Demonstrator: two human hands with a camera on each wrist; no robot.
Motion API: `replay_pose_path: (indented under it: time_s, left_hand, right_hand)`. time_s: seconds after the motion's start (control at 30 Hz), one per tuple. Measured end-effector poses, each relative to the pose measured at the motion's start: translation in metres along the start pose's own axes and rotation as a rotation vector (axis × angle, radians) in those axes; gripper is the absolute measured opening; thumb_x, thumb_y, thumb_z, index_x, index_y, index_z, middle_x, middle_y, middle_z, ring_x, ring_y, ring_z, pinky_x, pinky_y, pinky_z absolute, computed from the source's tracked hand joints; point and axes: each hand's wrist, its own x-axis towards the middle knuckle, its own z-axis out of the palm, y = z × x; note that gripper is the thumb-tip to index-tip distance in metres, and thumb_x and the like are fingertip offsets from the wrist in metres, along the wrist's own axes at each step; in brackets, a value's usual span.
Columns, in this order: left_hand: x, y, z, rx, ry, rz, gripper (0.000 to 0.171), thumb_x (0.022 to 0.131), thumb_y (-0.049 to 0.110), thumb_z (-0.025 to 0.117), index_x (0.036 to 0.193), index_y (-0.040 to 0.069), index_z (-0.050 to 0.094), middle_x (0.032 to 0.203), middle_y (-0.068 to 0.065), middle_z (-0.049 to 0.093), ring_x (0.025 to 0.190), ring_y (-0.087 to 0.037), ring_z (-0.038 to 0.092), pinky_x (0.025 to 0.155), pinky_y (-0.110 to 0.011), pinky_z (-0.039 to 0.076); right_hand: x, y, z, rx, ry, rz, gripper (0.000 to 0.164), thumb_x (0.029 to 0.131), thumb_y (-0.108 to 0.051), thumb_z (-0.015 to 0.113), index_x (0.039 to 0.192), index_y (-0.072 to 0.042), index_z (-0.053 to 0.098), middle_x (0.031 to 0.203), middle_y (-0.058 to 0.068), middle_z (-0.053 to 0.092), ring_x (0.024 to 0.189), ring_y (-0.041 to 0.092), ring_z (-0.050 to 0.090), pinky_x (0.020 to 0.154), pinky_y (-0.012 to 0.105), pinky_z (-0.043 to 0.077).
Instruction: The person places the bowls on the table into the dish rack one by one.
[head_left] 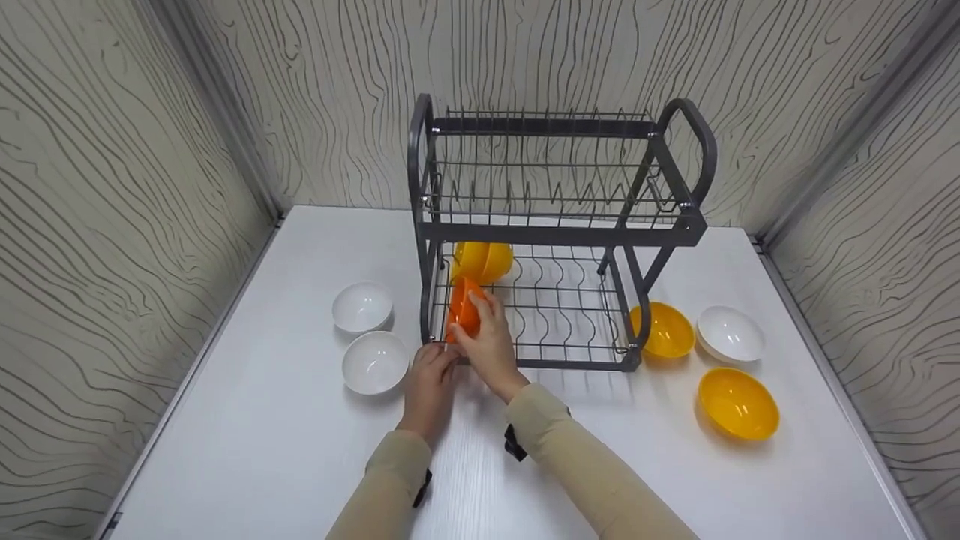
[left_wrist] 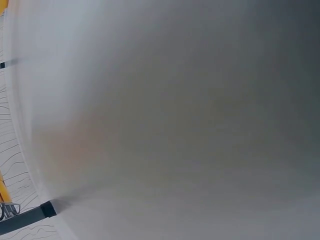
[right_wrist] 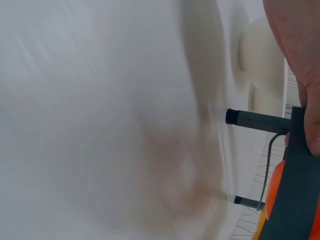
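Note:
My right hand (head_left: 491, 349) pinches an orange bowl (head_left: 465, 306) between thumb and fingers. The bowl stands on its side at the front left of the dish rack's lower tier. My left hand (head_left: 431, 382) grips the front rail of the dark dish rack (head_left: 555, 365) by its left corner. In the right wrist view the left hand (right_wrist: 305, 60) has a digit over that rail (right_wrist: 295, 170), with part of the orange bowl (right_wrist: 274, 190) behind it. Yellow bowls (head_left: 480, 261) stand on edge behind the orange one. The left wrist view shows mostly white tabletop (left_wrist: 175, 125).
Two white bowls, a rear one (head_left: 363, 307) and a front one (head_left: 375, 363), sit left of the rack. To its right are a yellow bowl (head_left: 666, 330), a white bowl (head_left: 730, 334) and another yellow bowl (head_left: 739, 403). The rack's upper tier (head_left: 540, 180) overhangs the lower one. Patterned walls (head_left: 337, 97) enclose the table.

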Motion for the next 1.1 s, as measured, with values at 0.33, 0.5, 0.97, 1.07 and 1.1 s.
replay_pose_path:
  time_s: [0.33, 0.5, 0.97, 1.07, 1.1]
  left_hand:
    - [-0.002, -0.001, 0.0, 0.027, -0.052, -0.036, 0.014, 0.085, 0.008, 0.063, 0.094, 0.016, 0.071, 0.097, 0.005, 0.063, 0.102, -0.013, 0.053, 0.091, -0.03, 0.048]
    - [-0.004, -0.001, 0.001, 0.043, -0.091, -0.063, 0.015, 0.086, 0.01, 0.062, 0.098, 0.015, 0.071, 0.099, 0.004, 0.063, 0.105, -0.014, 0.053, 0.096, -0.031, 0.047]
    - [-0.002, 0.0, -0.001, 0.019, -0.116, -0.103, 0.015, 0.088, 0.013, 0.061, 0.099, 0.016, 0.071, 0.097, 0.006, 0.061, 0.103, -0.011, 0.052, 0.096, -0.03, 0.048]
    - [-0.001, 0.0, -0.003, 0.014, -0.117, -0.105, 0.015, 0.087, 0.011, 0.061, 0.098, 0.015, 0.071, 0.095, 0.006, 0.06, 0.102, -0.011, 0.051, 0.095, -0.03, 0.048]
    - [0.0, 0.0, -0.004, 0.009, -0.117, -0.105, 0.015, 0.087, 0.01, 0.061, 0.098, 0.015, 0.071, 0.095, 0.006, 0.06, 0.102, -0.011, 0.051, 0.095, -0.029, 0.048]
  right_hand:
    - [0.003, 0.008, -0.013, 0.002, -0.097, -0.019, 0.058, 0.093, -0.032, 0.054, 0.143, -0.013, 0.031, 0.145, 0.007, 0.036, 0.128, 0.025, 0.042, 0.104, 0.042, 0.041]
    - [-0.003, 0.016, -0.021, 0.083, -0.091, 0.014, 0.06, 0.095, -0.03, 0.05, 0.146, -0.012, 0.023, 0.151, 0.009, 0.025, 0.139, 0.026, 0.027, 0.114, 0.048, 0.024]
    - [-0.017, 0.014, -0.065, 0.072, 0.003, -0.007, 0.054, 0.096, -0.027, 0.046, 0.143, -0.007, 0.029, 0.152, 0.011, 0.023, 0.141, 0.028, 0.02, 0.115, 0.051, 0.018]
    - [-0.022, 0.018, -0.082, 0.079, 0.048, -0.012, 0.052, 0.097, -0.027, 0.044, 0.142, -0.007, 0.029, 0.152, 0.011, 0.022, 0.141, 0.028, 0.019, 0.116, 0.05, 0.017]
    - [-0.024, 0.02, -0.088, 0.081, 0.066, -0.013, 0.051, 0.097, -0.027, 0.043, 0.143, -0.007, 0.029, 0.152, 0.011, 0.021, 0.141, 0.028, 0.019, 0.116, 0.05, 0.016]
